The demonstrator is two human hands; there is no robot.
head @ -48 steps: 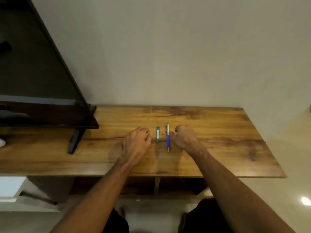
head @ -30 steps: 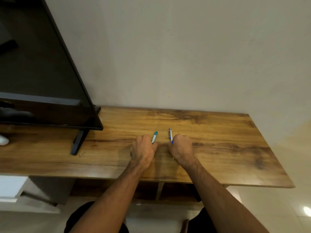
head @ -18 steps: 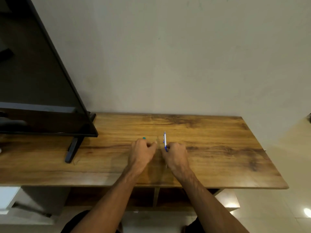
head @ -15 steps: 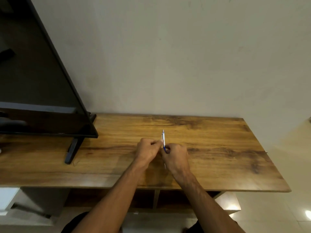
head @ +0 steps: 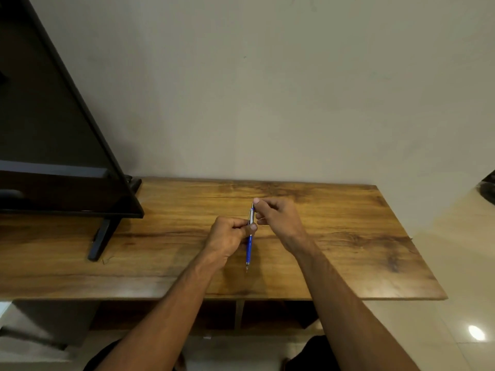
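Note:
A blue pen (head: 249, 247) with a silver upper part is held just above the wooden table (head: 334, 236), its tip pointing towards me. My left hand (head: 227, 238) grips the pen around its middle with curled fingers. My right hand (head: 278, 218) pinches the pen's far end, with a fingertip at its top. The small teal piece seen earlier is out of sight now.
A black flat screen (head: 53, 156) leans over the table's left part on a dark foot (head: 100, 239). A pale wall runs along the table's back edge. The table's right edge borders a shiny tiled floor (head: 455, 330). Open shelf compartments sit under the tabletop.
Both hands picked the pen and the teal piece off the table and came together. The pen is now held by both hands; the teal piece has gone from view.

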